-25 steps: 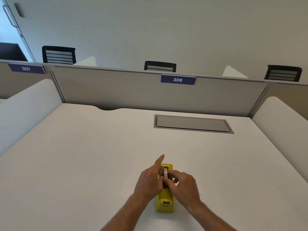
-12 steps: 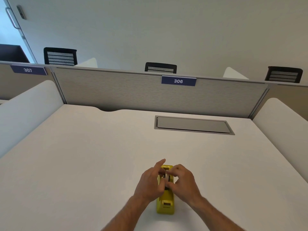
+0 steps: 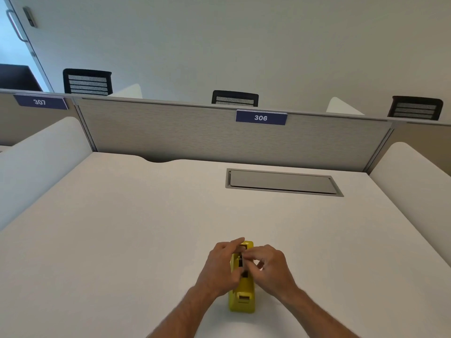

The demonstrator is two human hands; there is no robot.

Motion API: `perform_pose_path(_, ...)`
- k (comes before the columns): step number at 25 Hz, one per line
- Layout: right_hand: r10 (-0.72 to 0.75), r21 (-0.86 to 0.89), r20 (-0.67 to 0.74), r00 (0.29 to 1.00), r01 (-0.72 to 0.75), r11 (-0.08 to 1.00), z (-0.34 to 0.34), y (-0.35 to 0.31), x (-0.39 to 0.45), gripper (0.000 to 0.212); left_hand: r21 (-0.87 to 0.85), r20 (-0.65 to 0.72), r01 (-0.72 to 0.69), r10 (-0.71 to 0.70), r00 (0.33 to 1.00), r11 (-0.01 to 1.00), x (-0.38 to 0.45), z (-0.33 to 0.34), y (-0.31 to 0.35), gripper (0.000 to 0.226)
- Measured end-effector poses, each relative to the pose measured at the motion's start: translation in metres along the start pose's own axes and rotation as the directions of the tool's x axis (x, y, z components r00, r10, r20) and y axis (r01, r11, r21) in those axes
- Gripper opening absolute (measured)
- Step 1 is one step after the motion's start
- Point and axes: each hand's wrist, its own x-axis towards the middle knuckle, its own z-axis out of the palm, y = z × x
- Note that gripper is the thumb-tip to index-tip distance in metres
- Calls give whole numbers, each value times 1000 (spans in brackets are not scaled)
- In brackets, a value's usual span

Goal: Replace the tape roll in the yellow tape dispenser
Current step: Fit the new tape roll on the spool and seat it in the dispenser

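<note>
Tape dispenser: yellow plastic block-shaped tape dispenser (image 3: 242,292) standing on the white matte desk top (image 3: 122,228), close to the near edge and a little right of centre.
Long axis: runs away from the person — one end toward the body, the other toward the grey fabric partition (image 3: 170,132).
Near end: a small pale fitting sits on top here — probably the cutter, though too small to be sure.
Roll well: a dark slot in the top of the body, between the two hands; whether a tape roll sits in it I cannot tell — fingers cover most of it.
Left hand: left hand (image 3: 220,269) lies against the dispenser's left flank, fingers curled along the side, forefinger stretched forward over the top toward the far end.
Right hand: right hand (image 3: 271,269) comes in from the other side, fingers bunched narrow and pinched over the slot; what they pinch, if anything, is hidden.
Nearer hand: both touch the body, about level with each other; the right one's fingertips (image 3: 247,256) are the ones over the slot.
Step, as I judge it: working at the roll or its hub in the well, the left bracing the body.
What the next move turns on: the slot opens upward, so anything going in or out must travel straight up or down between the side walls, square to the long axis.
Risk: a sideways tug could tip or skid the dispenser on the smooth top.
Elsewhere: a grey metal cable hatch (image 3: 284,182) is set flush in the desk, well apart from the work.
</note>
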Motion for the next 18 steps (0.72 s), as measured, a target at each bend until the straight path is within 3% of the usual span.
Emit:
perform_pose_path(10,-164,-146,143,976,185,972,-5,6,6,28,-31,35,62,-60,998,998,3,1,-4,81)
perform_pose_path(18,-96,-25,157,983,101,995,-8,8,15,11,-52,32,71,-69,997,996,5,3,-6,87)
